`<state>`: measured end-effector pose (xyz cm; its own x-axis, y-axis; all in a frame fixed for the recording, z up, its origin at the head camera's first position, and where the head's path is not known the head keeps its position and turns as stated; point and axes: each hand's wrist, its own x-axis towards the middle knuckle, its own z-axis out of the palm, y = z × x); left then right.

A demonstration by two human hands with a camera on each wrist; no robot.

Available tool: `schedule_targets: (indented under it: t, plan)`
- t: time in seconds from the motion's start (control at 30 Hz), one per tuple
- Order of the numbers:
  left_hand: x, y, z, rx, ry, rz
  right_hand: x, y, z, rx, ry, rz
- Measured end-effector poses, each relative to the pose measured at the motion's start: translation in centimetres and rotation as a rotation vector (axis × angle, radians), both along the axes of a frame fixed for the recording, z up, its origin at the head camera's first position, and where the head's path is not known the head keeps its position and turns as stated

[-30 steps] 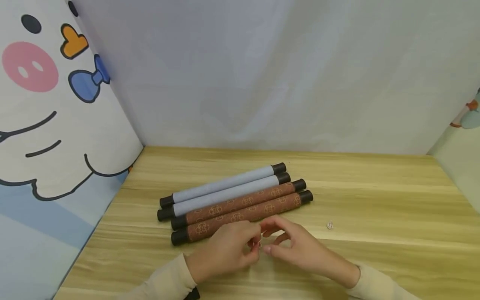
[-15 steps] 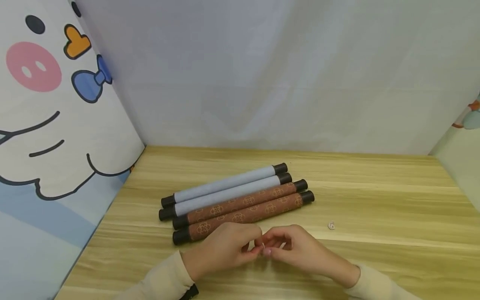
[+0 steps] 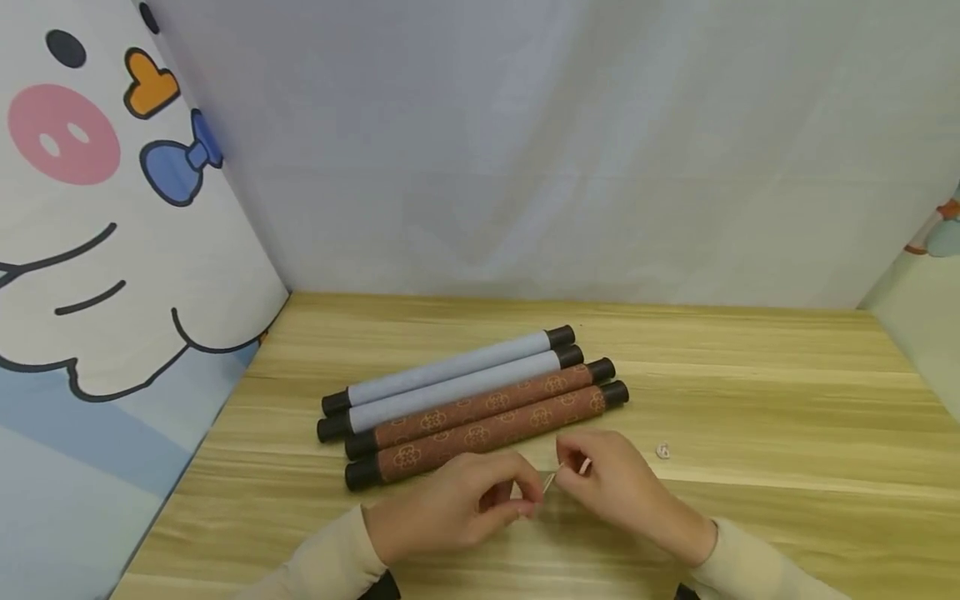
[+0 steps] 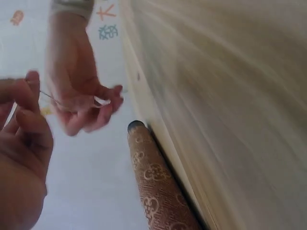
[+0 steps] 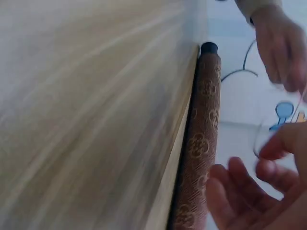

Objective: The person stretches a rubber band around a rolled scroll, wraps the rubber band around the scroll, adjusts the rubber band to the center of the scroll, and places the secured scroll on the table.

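A short length of thin pale string (image 3: 549, 482) spans the gap between the two hands, above the table just in front of the rolls. My left hand (image 3: 461, 504) pinches one end between thumb and forefinger. The other end is pinched by my right hand (image 3: 622, 492), its fingers curled in. In the left wrist view the string (image 4: 49, 97) runs from one hand to the other. Part of it is hidden by the fingers. Nearest to both hands lies a brown scroll-like roll (image 3: 476, 436) with gold flower patterns and black ends.
Beyond it lie another brown roll (image 3: 497, 402) and two pale blue rolls (image 3: 457, 387), (image 3: 450, 367) side by side, slanting across the wooden table (image 3: 787, 400). A small pale crumpled loop (image 3: 663, 451) sits right of the right hand. Printed cloth (image 3: 225, 275) and a plain curtain (image 3: 562, 167) border the table.
The hands were close together with fingertips nearly touching. Now my right hand has moved right and slightly away, and the string shows stretched between them. The rolls and crumpled loop stay put.
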<state>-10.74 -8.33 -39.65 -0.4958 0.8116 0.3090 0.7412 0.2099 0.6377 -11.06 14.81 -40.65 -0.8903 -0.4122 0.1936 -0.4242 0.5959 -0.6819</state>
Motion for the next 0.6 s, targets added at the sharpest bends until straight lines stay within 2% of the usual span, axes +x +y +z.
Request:
schedule_targets:
  t: [0.07,0.13,0.2,0.27,0.3,0.37,0.47,0.53,0.6]
  plan:
    - [0.3,0.2,0.0,-0.042,-0.175,-0.056,-0.5,0.5,0.1,-0.138,-0.085,-0.08]
    - [0.4,0.4,-0.2,-0.116,-0.269,-0.069,-0.7,1.0,0.4,-0.377,-0.187,-0.106]
    - [0.4,0.4,-0.5,-0.154,-0.356,-0.053,-0.8,1.4,0.8,-0.62,-0.26,-0.039]
    - [0.3,0.3,-0.7,-0.163,-0.388,-0.02,-0.6,1.7,1.4,-0.8,-0.316,0.089]
    - [0.2,0.2,-0.8,-0.166,-0.368,0.0,-0.5,1.7,1.7,-0.849,-0.327,0.158]
    - [0.0,0.1,-1.0,-0.186,-0.283,0.039,-0.4,1.7,2.3,-0.906,-0.327,0.293]
    - [-0.5,-0.2,-1.1,-0.263,-0.043,0.104,-0.1,1.6,3.1,-0.918,-0.286,0.416]
    - [-0.7,-0.4,-1.2,-0.313,0.109,0.15,0.1,1.5,3.4,-0.855,-0.273,0.49]
    - [-0.9,-0.7,-1.1,-0.339,0.221,0.191,0.3,1.6,3.6,-0.733,-0.339,0.522]
